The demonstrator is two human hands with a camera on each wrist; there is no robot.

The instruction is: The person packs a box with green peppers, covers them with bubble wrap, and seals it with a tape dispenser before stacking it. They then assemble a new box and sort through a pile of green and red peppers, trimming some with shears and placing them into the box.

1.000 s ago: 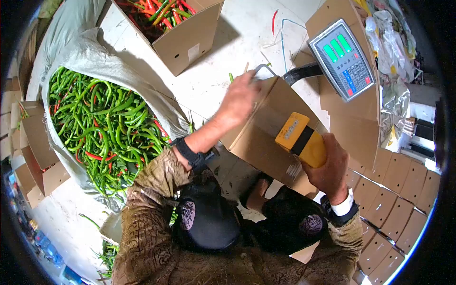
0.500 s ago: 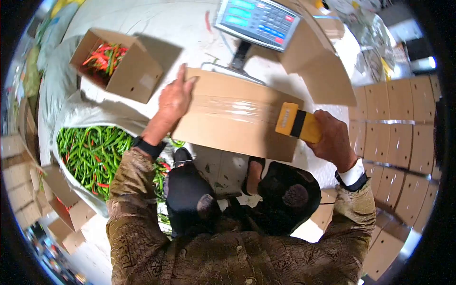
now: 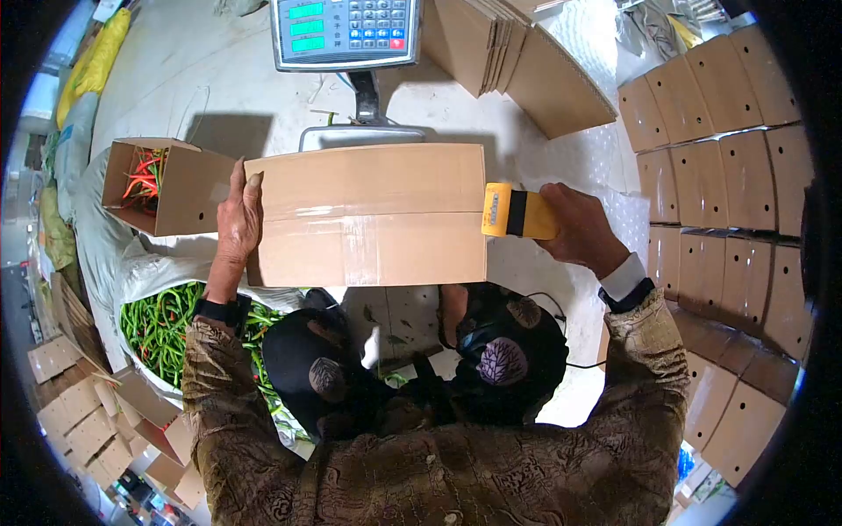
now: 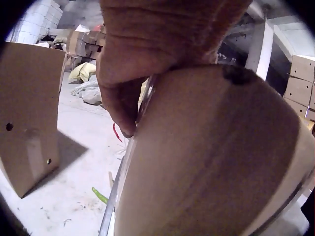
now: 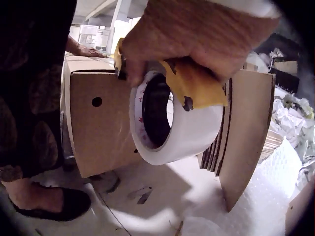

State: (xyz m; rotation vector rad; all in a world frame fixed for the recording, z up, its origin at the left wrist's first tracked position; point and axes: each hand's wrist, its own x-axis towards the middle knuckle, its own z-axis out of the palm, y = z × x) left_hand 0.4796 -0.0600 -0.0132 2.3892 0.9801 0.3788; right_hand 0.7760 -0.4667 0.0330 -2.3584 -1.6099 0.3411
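Note:
A closed cardboard box [image 3: 368, 250] lies across the front of the person in the head view, with clear tape on its top. The left hand [image 3: 239, 215] holds the left end, thumb over the top edge; in the left wrist view the hand [image 4: 157, 44] bends over the box edge [image 4: 206, 147]. The right hand [image 3: 583, 228] grips a yellow tape dispenser [image 3: 517, 212] beside the right end. In the right wrist view, a roll of clear tape [image 5: 194, 132] hangs under the right hand [image 5: 197, 39], near the box end [image 5: 106, 123].
A digital scale [image 3: 346, 35] stands beyond the box. An open carton of red chillies [image 3: 180, 188] and a sack of green chillies [image 3: 167, 329] are at left. Folded cardboard sheets [image 3: 557, 83] lean at upper right, and stacked cartons [image 3: 719, 175] line the right side.
The box has turned from a slant to lie level across the view, showing its taped top. The left hand has moved from above the box to its left end; the right still holds the dispenser.

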